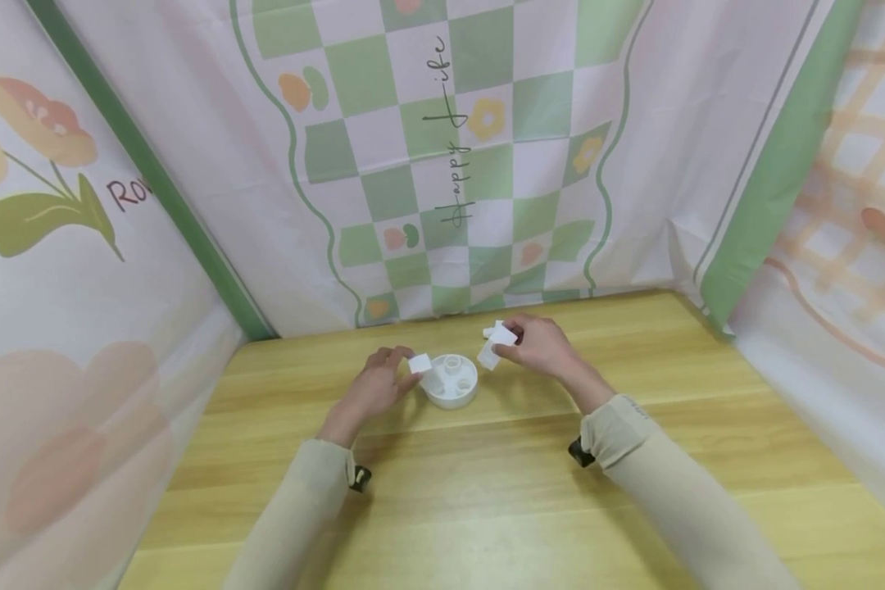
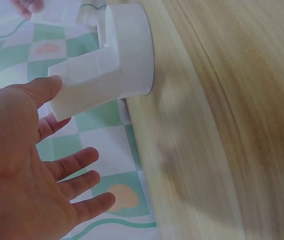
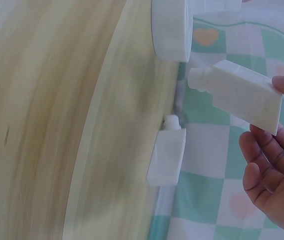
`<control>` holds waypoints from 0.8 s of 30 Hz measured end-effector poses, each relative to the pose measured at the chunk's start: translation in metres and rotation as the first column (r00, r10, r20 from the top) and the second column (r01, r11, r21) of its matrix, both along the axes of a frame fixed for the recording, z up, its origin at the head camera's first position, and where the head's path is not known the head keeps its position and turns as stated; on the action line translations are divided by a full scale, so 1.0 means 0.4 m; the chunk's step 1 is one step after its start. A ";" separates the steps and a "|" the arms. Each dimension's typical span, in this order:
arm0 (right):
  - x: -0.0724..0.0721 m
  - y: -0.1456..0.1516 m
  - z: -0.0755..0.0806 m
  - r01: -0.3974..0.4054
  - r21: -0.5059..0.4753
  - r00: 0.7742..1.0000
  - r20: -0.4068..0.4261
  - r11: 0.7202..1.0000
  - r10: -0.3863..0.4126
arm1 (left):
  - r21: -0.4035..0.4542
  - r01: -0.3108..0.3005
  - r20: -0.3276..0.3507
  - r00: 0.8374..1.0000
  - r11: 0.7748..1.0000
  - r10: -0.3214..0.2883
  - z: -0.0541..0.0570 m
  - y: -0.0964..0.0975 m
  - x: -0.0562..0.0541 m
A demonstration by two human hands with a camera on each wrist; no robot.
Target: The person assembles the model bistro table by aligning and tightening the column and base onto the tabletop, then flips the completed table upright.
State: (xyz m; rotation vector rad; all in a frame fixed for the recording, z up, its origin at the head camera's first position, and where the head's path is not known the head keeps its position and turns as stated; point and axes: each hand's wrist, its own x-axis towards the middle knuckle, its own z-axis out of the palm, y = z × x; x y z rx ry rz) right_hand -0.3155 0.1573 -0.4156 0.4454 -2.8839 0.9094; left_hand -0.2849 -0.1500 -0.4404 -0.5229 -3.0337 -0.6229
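A round white holder (image 1: 453, 401) with circular sockets in its top rests on the table. My left hand (image 1: 374, 383) pinches a white rectangular bottle (image 2: 84, 82) between thumb and index finger, the other fingers spread. That bottle stands at the holder's left side, its lower end inside the rim. To the right of the holder, my right hand (image 1: 542, 346) pinches a second white rectangular bottle (image 3: 246, 95) by its flat end. Its round neck points down, apart from the holder. A third white bottle (image 3: 166, 157) lies on the table behind the right hand, partly hidden in the head view.
The wooden table (image 1: 479, 500) ends at a hanging checkered cloth (image 1: 450, 164) close behind the holder. More printed cloth hangs at the left side (image 1: 66, 328) and right side (image 1: 855, 205).
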 end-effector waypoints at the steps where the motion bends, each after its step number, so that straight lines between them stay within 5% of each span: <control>1: 0.000 -0.004 -0.001 -0.004 0.001 1.000 -0.003 1.000 0.004 | -0.001 0.002 0.000 1.000 1.000 -0.002 0.000 0.000 0.000; 24: 0.025 -0.092 0.002 -0.124 0.039 0.991 -0.045 0.992 0.126 | 0.000 0.017 -0.001 1.000 1.000 -0.017 -0.002 -0.002 -0.004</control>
